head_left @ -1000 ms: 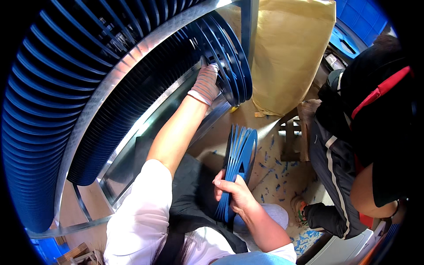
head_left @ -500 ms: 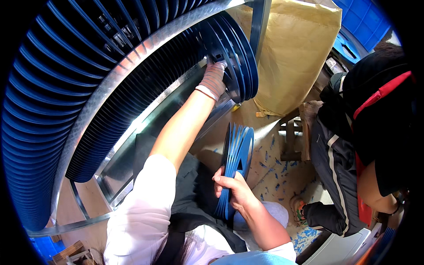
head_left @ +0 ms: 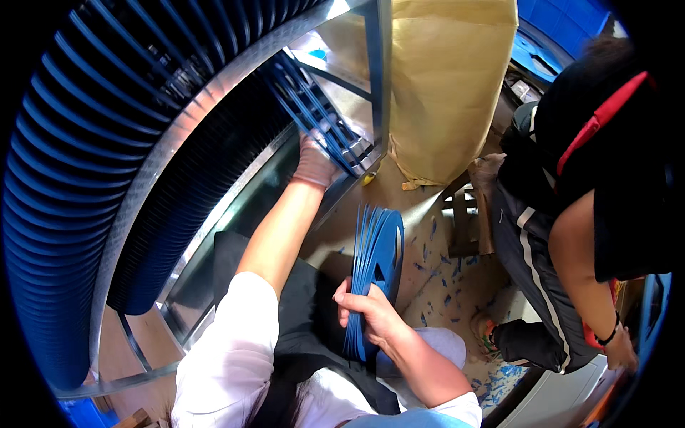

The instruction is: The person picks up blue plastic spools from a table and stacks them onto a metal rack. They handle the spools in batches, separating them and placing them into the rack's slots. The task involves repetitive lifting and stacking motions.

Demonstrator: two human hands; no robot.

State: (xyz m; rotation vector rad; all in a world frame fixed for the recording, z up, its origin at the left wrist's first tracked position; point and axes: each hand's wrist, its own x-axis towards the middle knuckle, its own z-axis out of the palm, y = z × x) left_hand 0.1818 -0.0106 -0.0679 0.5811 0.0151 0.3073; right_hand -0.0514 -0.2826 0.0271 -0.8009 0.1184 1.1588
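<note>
"Workshop, would you say?"
"Or a small factory floor. Look at that metal rack [head_left: 378, 78], packed with long rows of ribbed blue discs [head_left: 71, 207]."
"And blue scraps [head_left: 496, 385] litter the bare floor [head_left: 410, 289]."
"Plus a blue plastic crate [head_left: 564, 18] over there, and another person [head_left: 542, 242] close by."

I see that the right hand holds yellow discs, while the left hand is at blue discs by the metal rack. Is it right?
Not quite: the head view shows the discs in the right hand are blue, not yellow. The rest stands.
</note>
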